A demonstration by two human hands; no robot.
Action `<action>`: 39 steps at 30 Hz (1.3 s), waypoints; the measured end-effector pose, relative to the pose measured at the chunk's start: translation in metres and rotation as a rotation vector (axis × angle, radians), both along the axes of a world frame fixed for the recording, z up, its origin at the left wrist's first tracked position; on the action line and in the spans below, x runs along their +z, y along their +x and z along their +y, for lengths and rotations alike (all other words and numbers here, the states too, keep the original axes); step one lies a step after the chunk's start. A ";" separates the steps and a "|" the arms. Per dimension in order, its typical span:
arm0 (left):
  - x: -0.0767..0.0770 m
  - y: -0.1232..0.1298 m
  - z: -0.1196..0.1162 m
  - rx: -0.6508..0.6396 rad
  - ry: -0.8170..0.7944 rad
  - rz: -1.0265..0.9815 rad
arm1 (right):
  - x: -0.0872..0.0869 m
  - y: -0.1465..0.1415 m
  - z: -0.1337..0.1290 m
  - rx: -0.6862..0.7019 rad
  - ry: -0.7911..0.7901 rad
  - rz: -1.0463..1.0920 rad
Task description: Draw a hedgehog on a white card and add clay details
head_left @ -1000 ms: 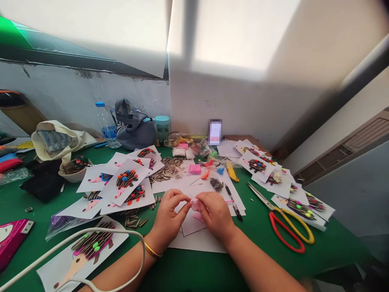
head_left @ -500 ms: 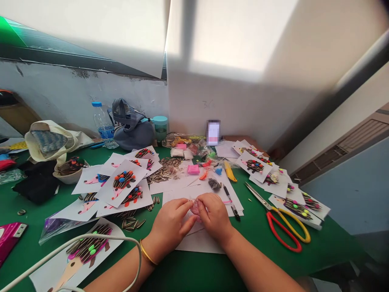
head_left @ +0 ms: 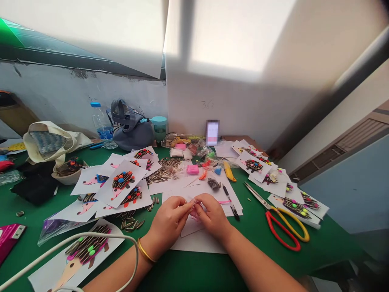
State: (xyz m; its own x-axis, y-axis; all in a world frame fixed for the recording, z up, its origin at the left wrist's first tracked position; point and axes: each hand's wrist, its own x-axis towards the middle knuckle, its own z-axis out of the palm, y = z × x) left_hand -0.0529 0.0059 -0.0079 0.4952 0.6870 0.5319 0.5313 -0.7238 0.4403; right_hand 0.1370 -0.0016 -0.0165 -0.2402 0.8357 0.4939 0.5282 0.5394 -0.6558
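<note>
Both hands meet over white paper sheets (head_left: 197, 242) at the front middle of the green table. My left hand (head_left: 170, 219) has its thumb and fingers closed on a small pink plastic wrapper (head_left: 194, 213). From the right, my right hand (head_left: 213, 215) pinches the same wrapper, fingertips touching those of the left. The fingers hide most of it. Beyond the hands lie a pink clay block (head_left: 192, 169), orange and blue clay bits, a dark wrapped lump (head_left: 214, 184) and a black pen (head_left: 231, 202).
Hedgehog pictures with seeds (head_left: 121, 182) lie left, more (head_left: 261, 166) at right. Red-and-yellow scissors (head_left: 278, 219) rest right of my hands. A white cable (head_left: 60, 247) crosses my left forearm. Bottle (head_left: 103, 125), grey bag (head_left: 130, 129) and phone (head_left: 212, 133) stand at the back.
My left fingers have closed in towards the right hand, and the pink wrapper is now more covered. The view has shifted very slightly.
</note>
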 end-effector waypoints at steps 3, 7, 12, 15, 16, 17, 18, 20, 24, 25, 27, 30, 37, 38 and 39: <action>0.000 0.000 -0.002 0.010 0.038 -0.019 | 0.000 0.000 0.000 0.023 -0.009 0.032; 0.002 0.000 -0.004 0.026 0.017 -0.129 | 0.004 -0.001 0.000 0.054 0.000 0.060; 0.001 0.001 -0.002 0.005 0.015 -0.066 | 0.005 -0.001 -0.001 0.076 0.007 0.037; -0.003 0.002 -0.002 -0.005 -0.013 -0.034 | 0.006 0.002 0.000 0.058 0.048 -0.033; -0.004 0.001 -0.002 -0.002 -0.042 -0.044 | 0.007 0.005 0.001 0.034 0.080 -0.057; -0.005 0.001 -0.002 0.005 -0.081 -0.061 | 0.008 0.010 0.004 -0.007 0.117 -0.081; -0.006 0.000 -0.002 0.018 -0.124 -0.080 | 0.009 0.016 0.007 -0.067 0.155 -0.102; -0.006 -0.003 -0.002 0.054 -0.184 -0.097 | 0.012 0.034 0.015 -0.240 0.187 -0.156; -0.006 -0.008 0.001 0.092 -0.142 0.040 | 0.008 0.076 0.037 -0.574 0.149 -0.282; -0.006 -0.009 0.001 0.096 -0.132 0.092 | 0.005 0.084 0.041 -0.619 0.134 -0.316; -0.008 -0.010 0.001 0.107 -0.133 0.178 | -0.002 0.095 0.048 -0.643 0.089 -0.383; -0.011 -0.011 0.000 0.098 -0.159 0.258 | -0.007 0.096 0.049 -0.659 0.082 -0.426; -0.017 -0.012 0.000 -0.002 -0.216 0.308 | 0.002 0.056 0.022 -0.153 0.230 -0.389; -0.017 -0.013 0.001 -0.020 -0.216 0.306 | 0.002 0.050 0.017 -0.069 0.221 -0.408; -0.016 -0.014 0.002 -0.032 -0.216 0.303 | 0.000 0.046 0.013 -0.010 0.206 -0.432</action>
